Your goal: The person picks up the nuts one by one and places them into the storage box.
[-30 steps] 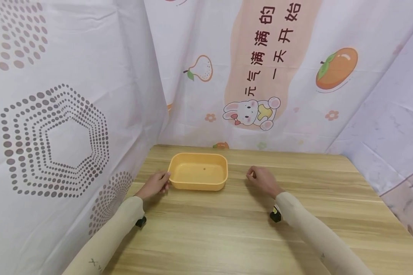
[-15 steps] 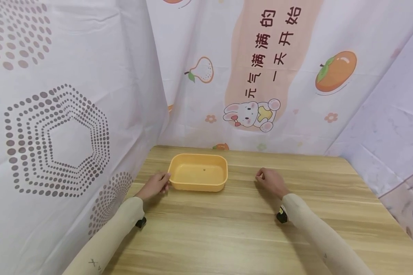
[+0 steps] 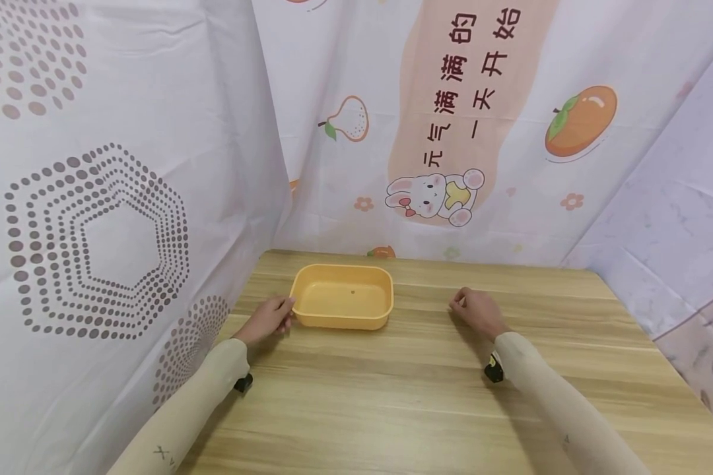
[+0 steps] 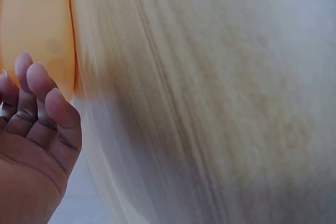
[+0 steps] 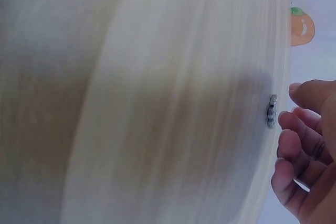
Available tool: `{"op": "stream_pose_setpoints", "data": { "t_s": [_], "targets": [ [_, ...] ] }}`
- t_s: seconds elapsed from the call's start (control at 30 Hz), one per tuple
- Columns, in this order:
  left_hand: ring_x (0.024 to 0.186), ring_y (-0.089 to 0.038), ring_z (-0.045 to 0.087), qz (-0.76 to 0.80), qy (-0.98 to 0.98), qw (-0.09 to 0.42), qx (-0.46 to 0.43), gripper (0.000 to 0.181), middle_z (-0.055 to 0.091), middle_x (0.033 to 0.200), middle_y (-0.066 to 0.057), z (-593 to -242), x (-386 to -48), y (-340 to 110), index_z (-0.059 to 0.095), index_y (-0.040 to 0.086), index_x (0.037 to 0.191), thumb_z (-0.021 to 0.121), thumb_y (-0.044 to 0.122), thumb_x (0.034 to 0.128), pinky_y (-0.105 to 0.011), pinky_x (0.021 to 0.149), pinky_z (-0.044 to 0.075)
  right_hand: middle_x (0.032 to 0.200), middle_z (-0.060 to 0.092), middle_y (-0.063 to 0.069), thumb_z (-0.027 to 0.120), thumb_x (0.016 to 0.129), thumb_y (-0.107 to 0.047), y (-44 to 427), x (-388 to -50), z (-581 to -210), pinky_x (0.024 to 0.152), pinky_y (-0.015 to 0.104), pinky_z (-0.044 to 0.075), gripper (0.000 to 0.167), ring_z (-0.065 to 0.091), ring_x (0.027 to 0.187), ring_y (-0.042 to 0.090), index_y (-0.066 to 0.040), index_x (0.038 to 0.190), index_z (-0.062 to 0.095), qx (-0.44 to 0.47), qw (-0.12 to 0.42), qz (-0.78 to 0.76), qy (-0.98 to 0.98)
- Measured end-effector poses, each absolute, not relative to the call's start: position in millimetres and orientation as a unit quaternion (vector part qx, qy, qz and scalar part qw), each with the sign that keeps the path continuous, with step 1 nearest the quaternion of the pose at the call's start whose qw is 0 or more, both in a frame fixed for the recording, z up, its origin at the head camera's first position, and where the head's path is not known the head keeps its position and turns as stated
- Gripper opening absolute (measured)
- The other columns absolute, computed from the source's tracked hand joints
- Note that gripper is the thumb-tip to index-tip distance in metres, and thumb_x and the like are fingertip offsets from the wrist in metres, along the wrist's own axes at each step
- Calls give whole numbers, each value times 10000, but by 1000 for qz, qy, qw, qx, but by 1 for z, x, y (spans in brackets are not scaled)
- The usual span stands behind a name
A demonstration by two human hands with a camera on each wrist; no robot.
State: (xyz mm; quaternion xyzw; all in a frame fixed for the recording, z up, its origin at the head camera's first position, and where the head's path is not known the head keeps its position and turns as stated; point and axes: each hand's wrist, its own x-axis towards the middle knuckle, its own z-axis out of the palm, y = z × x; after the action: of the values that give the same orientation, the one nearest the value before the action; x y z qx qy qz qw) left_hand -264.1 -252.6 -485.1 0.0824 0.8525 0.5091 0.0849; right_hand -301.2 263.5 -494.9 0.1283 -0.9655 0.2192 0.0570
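From here, the tray (image 3: 327,305) presents as smooth, semi-gloss plastic. The wood-grain table (image 3: 362,396) shows a soft sheen; the curtains (image 3: 237,119) are matt, creased cloth, the small part (image 5: 271,112) shiny metal.

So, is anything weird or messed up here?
The printed bunny on the back cloth looks odd: it lies sideways, ears left and feet right. The yellow tray sits flat on the table, and I see no spill or break. The dark speck inside it is too small to identify.
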Motion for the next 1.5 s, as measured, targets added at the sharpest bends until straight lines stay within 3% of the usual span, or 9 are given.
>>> {"op": "stream_pose_setpoints", "data": {
  "t_s": [0.3, 0.5, 1.07, 1.37, 1.5],
  "targets": [
    [610, -149, 545, 511, 851, 84, 85, 432, 617, 755, -101, -484, -263, -253, 608, -44, 971, 418, 307, 1137, -246, 521, 487, 925, 748, 152, 739, 949, -339, 273, -300, -495, 704, 479, 556, 326, 694, 826, 322, -16, 975, 705, 108, 58, 206, -971],
    [608, -148, 540, 507, 854, 84, 84, 475, 619, 760, -98, -482, -261, -253, 607, -46, 978, 418, 361, 1131, -239, 523, 480, 889, 736, 118, 760, 938, -398, 276, -300, -496, 657, 448, 546, 373, 666, 759, 260, -28, 944, 711, 103, 47, 201, -973],
    [597, -145, 532, 517, 847, 88, 85, 437, 603, 740, -79, -485, -263, -253, 600, -25, 945, 424, 329, 1133, -245, 503, 467, 905, 746, 114, 726, 970, -357, 279, -304, -502, 678, 459, 535, 309, 669, 776, 254, -59, 889, 715, 116, 25, 208, -971],
    [612, -155, 538, 507, 854, 86, 80, 432, 607, 749, -77, -480, -261, -250, 601, -26, 956, 411, 317, 1138, -239, 529, 477, 714, 640, 26, 664, 1022, -270, 284, -306, -499, 547, 326, 482, 284, 577, 568, 150, 4, 955, 692, 122, -23, 217, -968],
    [616, -160, 538, 506, 855, 87, 80, 424, 605, 750, -79, -478, -260, -249, 596, -36, 959, 408, 299, 1140, -240, 531, 480, 688, 619, 13, 666, 1023, -244, 285, -305, -498, 533, 300, 488, 261, 578, 556, 131, 6, 950, 690, 124, -32, 221, -967]
  ]
}}
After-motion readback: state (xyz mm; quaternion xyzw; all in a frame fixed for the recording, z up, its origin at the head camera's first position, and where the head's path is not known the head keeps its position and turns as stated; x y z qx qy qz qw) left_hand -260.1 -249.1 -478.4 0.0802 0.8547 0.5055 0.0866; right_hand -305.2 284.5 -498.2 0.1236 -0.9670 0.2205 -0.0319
